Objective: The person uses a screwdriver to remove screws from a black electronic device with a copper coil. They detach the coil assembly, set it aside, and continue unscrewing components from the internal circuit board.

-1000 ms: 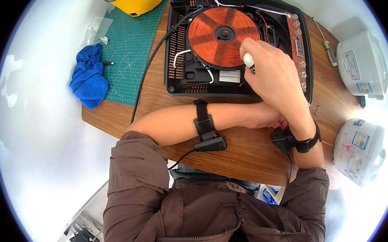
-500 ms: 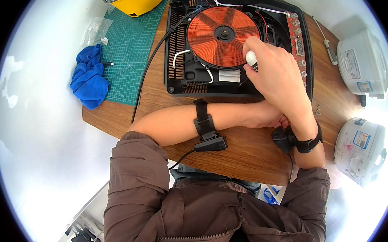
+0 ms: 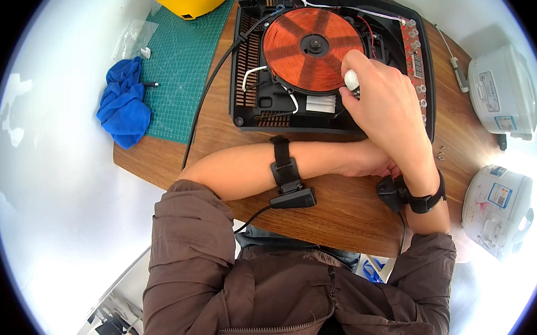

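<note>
Opened cooktop base (image 3: 265, 112) with exposed copper coil (image 3: 294, 58) lies toward the far edge of the bench (image 3: 320, 220). The right hand (image 3: 386, 104) grips a white-ended handle (image 3: 351, 80) over it; the left hand (image 3: 368, 158), partly covered, lies nearer the front edge, grip impossible to tell.

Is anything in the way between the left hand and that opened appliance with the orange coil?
Yes, partly: the right hand, gripping a white-ended tool, reaches over the appliance on the right side, and its wrist passes over part of the left hand. Nothing else visible intervenes.
</note>
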A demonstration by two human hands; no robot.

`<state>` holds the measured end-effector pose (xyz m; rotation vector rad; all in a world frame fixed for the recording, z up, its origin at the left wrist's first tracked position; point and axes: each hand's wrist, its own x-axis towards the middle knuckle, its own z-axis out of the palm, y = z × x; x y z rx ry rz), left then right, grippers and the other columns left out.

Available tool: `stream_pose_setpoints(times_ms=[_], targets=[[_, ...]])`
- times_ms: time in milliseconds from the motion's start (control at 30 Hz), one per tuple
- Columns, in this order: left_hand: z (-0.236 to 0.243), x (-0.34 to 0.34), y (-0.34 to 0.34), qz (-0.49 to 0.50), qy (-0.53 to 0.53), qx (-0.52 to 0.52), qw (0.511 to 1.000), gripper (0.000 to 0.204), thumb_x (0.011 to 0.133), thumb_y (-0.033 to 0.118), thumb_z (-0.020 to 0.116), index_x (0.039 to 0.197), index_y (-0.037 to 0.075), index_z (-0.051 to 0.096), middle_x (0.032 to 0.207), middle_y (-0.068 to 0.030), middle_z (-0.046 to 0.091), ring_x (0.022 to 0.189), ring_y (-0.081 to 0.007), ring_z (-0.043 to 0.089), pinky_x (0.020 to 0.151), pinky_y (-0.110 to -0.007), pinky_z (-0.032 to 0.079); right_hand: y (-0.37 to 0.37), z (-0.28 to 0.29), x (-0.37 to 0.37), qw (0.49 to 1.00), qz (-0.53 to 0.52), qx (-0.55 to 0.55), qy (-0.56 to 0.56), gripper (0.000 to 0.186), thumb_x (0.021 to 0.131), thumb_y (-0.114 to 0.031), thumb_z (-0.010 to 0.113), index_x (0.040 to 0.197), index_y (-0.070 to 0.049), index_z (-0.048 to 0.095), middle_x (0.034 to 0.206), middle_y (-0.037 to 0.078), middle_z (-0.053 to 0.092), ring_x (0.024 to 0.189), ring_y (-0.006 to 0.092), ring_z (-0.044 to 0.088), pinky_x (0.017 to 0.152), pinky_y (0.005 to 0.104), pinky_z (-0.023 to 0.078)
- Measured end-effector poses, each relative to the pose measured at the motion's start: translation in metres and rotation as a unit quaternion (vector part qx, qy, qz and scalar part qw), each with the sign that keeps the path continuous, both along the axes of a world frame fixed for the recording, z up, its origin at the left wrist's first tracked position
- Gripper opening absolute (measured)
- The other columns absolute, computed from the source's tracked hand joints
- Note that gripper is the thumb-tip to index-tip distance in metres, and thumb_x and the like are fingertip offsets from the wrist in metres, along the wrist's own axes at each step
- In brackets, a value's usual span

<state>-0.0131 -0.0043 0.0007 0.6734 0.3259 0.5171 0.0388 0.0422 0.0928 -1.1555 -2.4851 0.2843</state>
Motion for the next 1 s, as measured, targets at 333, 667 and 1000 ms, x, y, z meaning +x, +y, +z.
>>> stream_pose_setpoints(times_ms=[333,667,1000], targets=[[-0.001,-0.002,-0.003,-0.001,0.006,-0.016,1.000,0.028,0.109,0.039,0.052,0.102,0.014,0.063,0.090,0.0045,0.060,0.080,-0.0098,0.052,0.071,-0.028,0.040,0.000,-0.005,-0.001,1.000,0.025,0.007,-0.005,0.027,0.080,-0.001,0.069,0.104,-0.003,0.057,0.088,0.019,0.066,0.082,0.0397,0.068,0.068,0.0478,0.054],[-0.001,-0.004,0.001,-0.048,0.038,-0.044,0.997,0.066,0.109,0.060,0.032,0.123,0.001,0.060,0.088,-0.0063,0.062,0.079,-0.0183,0.061,0.073,-0.034,0.052,0.010,0.050,0.045,0.988,-0.081,-0.030,0.126,0.016,0.084,-0.006,0.069,0.098,-0.006,0.062,0.084,0.011,0.066,0.079,0.0267,0.063,0.075,0.0374,0.052],[0.007,-0.001,0.004,-0.047,0.050,-0.038,0.997,0.067,0.111,0.057,0.024,0.126,0.001,0.058,0.089,-0.0053,0.062,0.077,-0.0156,0.059,0.071,-0.032,0.048,0.025,0.019,0.209,0.973,-0.218,-0.062,-0.029,0.017,0.084,-0.008,0.069,0.100,-0.005,0.063,0.085,0.019,0.068,0.077,0.0361,0.066,0.074,0.0427,0.052]])
